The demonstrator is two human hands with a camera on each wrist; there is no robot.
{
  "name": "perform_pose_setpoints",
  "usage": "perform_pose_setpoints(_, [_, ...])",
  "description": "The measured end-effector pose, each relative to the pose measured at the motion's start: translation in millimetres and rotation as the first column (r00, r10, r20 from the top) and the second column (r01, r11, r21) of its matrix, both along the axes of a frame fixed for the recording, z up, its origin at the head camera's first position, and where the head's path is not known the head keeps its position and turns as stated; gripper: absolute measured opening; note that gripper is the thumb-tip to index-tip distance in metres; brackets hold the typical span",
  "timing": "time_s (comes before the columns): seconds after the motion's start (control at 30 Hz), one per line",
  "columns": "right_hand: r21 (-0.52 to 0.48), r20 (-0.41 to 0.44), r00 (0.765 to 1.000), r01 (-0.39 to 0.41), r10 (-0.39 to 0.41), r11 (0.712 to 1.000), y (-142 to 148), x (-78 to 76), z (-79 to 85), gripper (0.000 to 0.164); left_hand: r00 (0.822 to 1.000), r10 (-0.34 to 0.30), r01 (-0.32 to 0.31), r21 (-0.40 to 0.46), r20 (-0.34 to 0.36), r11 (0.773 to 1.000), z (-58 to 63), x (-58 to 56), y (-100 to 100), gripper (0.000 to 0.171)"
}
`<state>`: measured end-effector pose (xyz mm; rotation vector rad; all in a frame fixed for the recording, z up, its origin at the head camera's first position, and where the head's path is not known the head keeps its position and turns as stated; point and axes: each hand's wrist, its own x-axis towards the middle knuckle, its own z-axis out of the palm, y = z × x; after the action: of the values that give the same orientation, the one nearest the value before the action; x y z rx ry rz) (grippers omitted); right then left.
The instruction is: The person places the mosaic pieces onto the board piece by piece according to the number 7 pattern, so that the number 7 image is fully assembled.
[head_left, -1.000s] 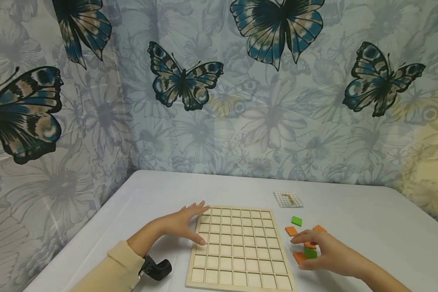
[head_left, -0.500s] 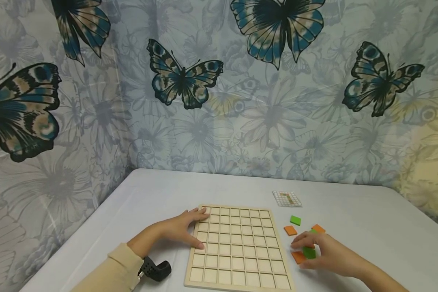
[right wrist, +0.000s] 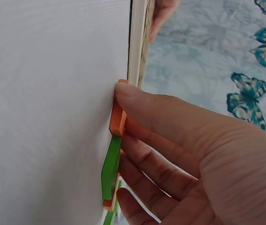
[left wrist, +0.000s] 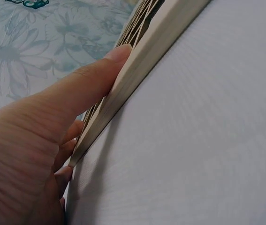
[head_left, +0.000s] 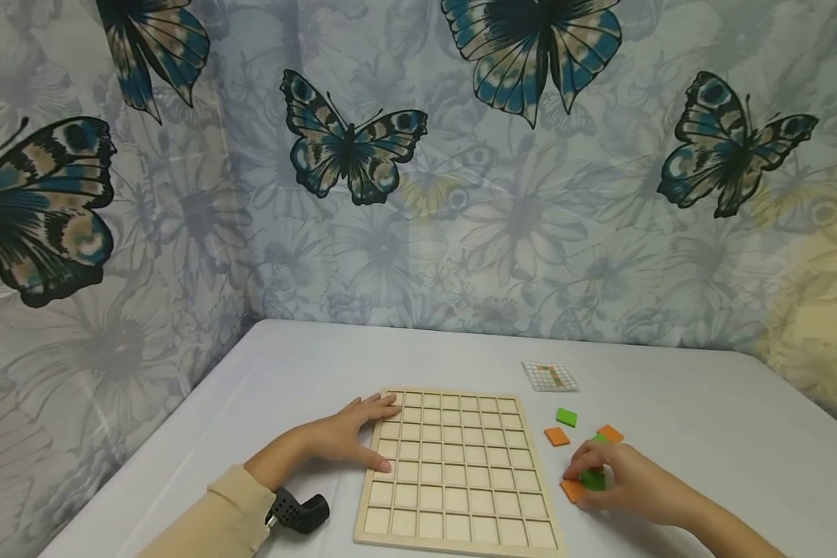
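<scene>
My left hand (head_left: 342, 435) rests on the left edge of a light wooden grid board (head_left: 438, 474), fingers fairly straight. In the left wrist view its thumb (left wrist: 88, 84) lies over the board's rim. Right of the board, my right hand (head_left: 628, 482) pinches an orange square tile (head_left: 571, 490) between thumb and fingertips. The right wrist view shows the thumb on one end of that orange tile (right wrist: 117, 117). Against it leans a tilted green tile (head_left: 592, 480), under the fingers. Other tiles lie partly hidden beneath the hand.
A loose green tile (head_left: 566, 417) and an orange tile (head_left: 556, 436) lie beside the board's right edge. Another orange tile (head_left: 610, 432) sits beyond the right hand. Farther back is a small pattern card (head_left: 550, 377). A black strap piece (head_left: 300, 514) hangs by the left wrist.
My right hand's thumb and fingers have drawn together onto the orange tile nearest me. The left fingers have settled lower onto the board's edge.
</scene>
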<state>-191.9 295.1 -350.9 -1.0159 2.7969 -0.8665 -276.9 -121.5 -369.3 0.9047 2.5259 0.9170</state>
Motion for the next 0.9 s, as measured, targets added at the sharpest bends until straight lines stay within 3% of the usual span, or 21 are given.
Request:
perform_pose_setpoints(0.33, [0.015,0.014,1.0,-0.023,0.023,1.0,3.4,-1.1,0.2,0.025,1.0,-0.004,0.004,0.0,0.008,1.0,2.7,1.1,2.6,0.086])
perform_pose_setpoints(0.57, [0.023,-0.053,0.998,-0.045,0.046,0.999,2.2,-1.5,-0.3,0.022,1.0,-0.009,0.009,0.002,0.005,1.0,0.8,0.5,0.7,0.087])
perform_pose_setpoints(0.9, [0.091,-0.048,0.999,0.03,-0.026,0.995,0.2,1.7,6.1,0.026,1.0,-0.029,0.029,0.006,-0.002,1.0,1.4,0.3,1.0,0.086])
